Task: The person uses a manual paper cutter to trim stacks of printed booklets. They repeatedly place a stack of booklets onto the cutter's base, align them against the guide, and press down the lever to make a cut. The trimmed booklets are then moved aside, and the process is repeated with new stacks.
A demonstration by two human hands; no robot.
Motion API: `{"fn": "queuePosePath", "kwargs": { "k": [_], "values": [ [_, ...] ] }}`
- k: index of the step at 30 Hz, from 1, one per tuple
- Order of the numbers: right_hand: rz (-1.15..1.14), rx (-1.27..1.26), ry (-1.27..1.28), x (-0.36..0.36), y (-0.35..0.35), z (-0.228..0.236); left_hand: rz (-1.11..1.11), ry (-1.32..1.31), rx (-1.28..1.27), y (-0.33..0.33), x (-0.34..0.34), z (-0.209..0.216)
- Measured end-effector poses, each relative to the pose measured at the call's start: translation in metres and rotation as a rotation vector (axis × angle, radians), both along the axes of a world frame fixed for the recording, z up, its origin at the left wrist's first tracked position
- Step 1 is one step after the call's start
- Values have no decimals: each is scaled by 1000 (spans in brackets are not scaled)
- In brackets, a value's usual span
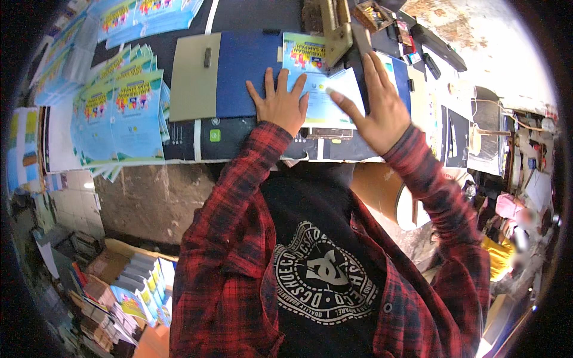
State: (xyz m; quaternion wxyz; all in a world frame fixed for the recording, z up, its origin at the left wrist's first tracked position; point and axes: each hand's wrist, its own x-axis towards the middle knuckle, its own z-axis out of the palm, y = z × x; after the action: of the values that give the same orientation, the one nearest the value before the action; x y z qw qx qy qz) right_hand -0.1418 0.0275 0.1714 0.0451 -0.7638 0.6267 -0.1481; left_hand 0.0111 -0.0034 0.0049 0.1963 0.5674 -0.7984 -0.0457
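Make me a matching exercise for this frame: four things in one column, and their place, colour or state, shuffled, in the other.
1. Left hand
2. Right hand
3. Grey panel
4. Fanned printed sheets

A. Mostly light blue, left of the panels
B. Fingers spread, at the right edge of the blue panel
C. Adjoins the blue panel's left edge
D. Fingers close together, thumb held apart

Pairs: 1-B, 2-D, 3-C, 4-A

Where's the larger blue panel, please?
In the head view, the blue panel lies left of centre, between a grey panel and printed sheet, partly under the left hand.
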Motion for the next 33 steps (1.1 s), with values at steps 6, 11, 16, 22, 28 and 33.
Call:
{"fn": "queuePosePath", "kwargs": {
  "k": [6,11,16,22,28,33],
  "values": [
    [-66,-314,-42,8,12,-100,-30,65,26,-1,-1,3],
    [-73,-245,-53,13,17,-95,-7,38,32,4,1,-4],
    [-4,-157,-146,4,14,-54,-7,12,-23,0,0,-7],
    [-97,546,-817,-52,-47,63,-2,39,-13,-1,3,-3],
    [-63,-52,-299,-234,-51,-145,150,270,-2,-15,2,11],
    [-242,-9,-34,-181,14,-178,213,819,394,-38,-1,8]
  ]
}}
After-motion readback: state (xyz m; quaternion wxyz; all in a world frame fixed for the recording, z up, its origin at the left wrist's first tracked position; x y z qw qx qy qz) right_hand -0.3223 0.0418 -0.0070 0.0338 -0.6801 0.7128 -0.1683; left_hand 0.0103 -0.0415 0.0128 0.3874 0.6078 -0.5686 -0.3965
